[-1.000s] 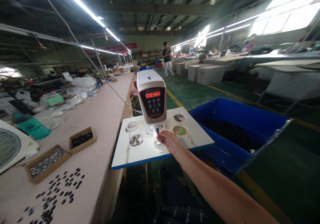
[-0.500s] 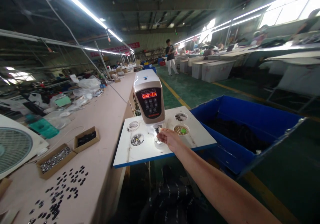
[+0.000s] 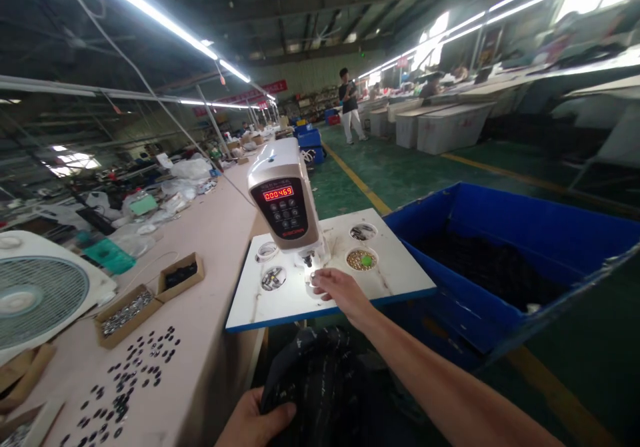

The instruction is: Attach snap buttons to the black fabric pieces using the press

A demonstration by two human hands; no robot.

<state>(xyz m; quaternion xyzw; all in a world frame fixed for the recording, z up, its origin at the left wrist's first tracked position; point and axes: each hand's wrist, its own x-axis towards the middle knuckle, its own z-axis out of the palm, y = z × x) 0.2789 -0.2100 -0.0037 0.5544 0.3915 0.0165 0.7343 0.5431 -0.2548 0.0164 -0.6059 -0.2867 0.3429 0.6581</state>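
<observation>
My right hand (image 3: 343,290) has its fingers pinched together beside the lower die, under the head of a white snap-button press (image 3: 283,200) with a lit red display. Whatever is between those fingertips is hidden or too small to see. Around the press is a white board (image 3: 285,304) with round cups, one of brass-coloured parts (image 3: 359,260) and others of silvery ones (image 3: 273,279). At the bottom, my left hand (image 3: 257,420) grips black cloth (image 3: 315,380) with small pale lettering, thumb on top. The cloth hangs below the board's front edge.
Left, the long table (image 3: 210,247) carries loose black discs (image 3: 120,400), a carton of metal pieces (image 3: 127,314), a carton of black pieces (image 3: 181,272) and a fan (image 3: 40,294). Right stands a blue bin (image 3: 525,214) holding dark cloth. A person (image 3: 350,104) stands farther back.
My right hand has dropped slightly from the upper die toward the lower one. My left hand has come into view with the black cloth, which is raised higher. The view has shifted slightly.
</observation>
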